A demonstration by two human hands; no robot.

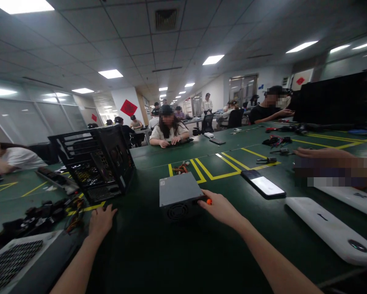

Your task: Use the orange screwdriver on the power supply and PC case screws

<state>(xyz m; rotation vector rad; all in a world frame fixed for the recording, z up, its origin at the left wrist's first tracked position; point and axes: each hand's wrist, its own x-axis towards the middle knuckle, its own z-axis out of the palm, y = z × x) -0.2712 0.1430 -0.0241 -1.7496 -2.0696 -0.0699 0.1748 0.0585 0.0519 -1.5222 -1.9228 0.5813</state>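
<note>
A grey computer power supply unit [181, 190] sits on the green table in front of me, its fan grille facing me. My right hand [218, 206] grips its right edge, fingers closed against the side. A small orange piece [209, 201] shows at those fingers; what it belongs to is hidden. My left hand [102, 220] is by the table top with its fingers apart, holding nothing. Just beyond it stands an open black computer case [94, 163]. A bunch of coloured cables [182, 168] lies behind the power supply unit.
Dark cables [39, 216] and a panel with a perforated grille [18, 261] are at lower left. To the right are a phone [263, 183], white covers [330, 228] and another person's hand [327, 157]. A person [169, 130] sits opposite.
</note>
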